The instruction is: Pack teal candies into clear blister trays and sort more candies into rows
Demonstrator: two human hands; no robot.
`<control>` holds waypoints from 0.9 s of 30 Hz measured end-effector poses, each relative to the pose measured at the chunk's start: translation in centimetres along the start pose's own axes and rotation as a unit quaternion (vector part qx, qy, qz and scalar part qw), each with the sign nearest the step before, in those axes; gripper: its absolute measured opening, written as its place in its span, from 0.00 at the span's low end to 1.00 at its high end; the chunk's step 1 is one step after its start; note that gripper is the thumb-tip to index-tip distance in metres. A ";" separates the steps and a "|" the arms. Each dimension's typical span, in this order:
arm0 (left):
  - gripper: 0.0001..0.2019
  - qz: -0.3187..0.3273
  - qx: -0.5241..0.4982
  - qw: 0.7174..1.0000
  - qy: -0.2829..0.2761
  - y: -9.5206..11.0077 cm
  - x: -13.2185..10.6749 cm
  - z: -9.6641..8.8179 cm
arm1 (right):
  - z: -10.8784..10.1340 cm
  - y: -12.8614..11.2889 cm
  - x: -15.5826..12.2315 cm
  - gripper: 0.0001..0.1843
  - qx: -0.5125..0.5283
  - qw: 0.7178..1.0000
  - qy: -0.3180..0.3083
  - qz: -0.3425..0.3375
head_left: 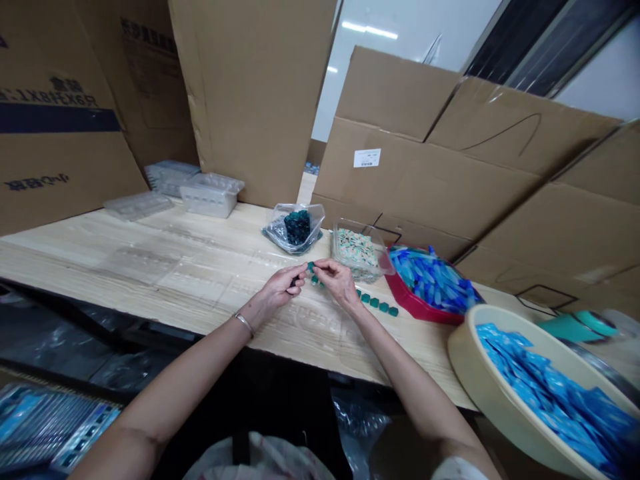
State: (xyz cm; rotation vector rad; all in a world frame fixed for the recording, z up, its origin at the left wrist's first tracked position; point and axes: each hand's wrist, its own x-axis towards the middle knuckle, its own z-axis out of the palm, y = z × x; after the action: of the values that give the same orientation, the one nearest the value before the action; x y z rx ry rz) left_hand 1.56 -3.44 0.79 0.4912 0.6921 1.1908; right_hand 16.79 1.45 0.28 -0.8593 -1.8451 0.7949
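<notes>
My left hand (284, 285) and my right hand (338, 279) meet over the middle of the table. Between their fingertips is a small teal piece (311, 266), pinched from both sides. A dark bit, too small to name, shows among the curled fingers of my left hand. Under and beside my right hand runs a row of small teal blocks (374, 303) on the tabletop, partly covered by that hand. Just behind the hands, an open clear plastic bag (276, 230) holds a heap of dark teal pieces (297, 227).
Clear plastic trays (195, 277) lie flat to the left; clear boxes (213, 195) stand behind. At right are a clear tub (367, 270) of pale small pieces, a red basin (407, 300) of blue items and a cream basin (463, 347) of blue packets. Cardboard (400, 173) walls the back.
</notes>
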 end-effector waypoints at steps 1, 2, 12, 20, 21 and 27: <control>0.10 0.002 -0.001 1.000 -0.003 0.0 -0.1 0.0 | 0.0 0.0 0.1 0.11 0.013 1.000 0.006 0.021; 0.12 0.006 0.003 1.000 -0.009 -0.1 -0.2 0.1 | 0.0 0.0 0.1 0.12 0.023 0.999 0.012 0.039; 0.18 0.116 0.140 0.983 0.012 -0.7 -0.3 0.0 | -0.4 -1.2 0.0 0.13 0.082 0.989 0.016 0.125; 0.21 0.159 0.190 0.968 0.036 -0.9 -0.1 0.2 | -0.3 -1.4 0.0 0.13 0.103 0.986 0.026 0.132; 0.21 0.168 0.195 0.965 0.043 -0.9 0.0 0.2 | -0.2 -1.5 0.0 0.13 0.106 0.985 0.026 0.130; 0.20 0.193 0.229 0.951 0.077 -0.9 0.0 0.2 | -0.2 -2.2 -0.1 0.14 0.111 0.985 0.027 0.127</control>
State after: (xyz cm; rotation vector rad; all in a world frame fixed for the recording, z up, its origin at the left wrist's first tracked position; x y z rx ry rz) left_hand 2.34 -3.68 0.29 0.9630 1.0496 1.4472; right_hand 16.53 0.22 2.05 -0.9718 -1.5823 1.1046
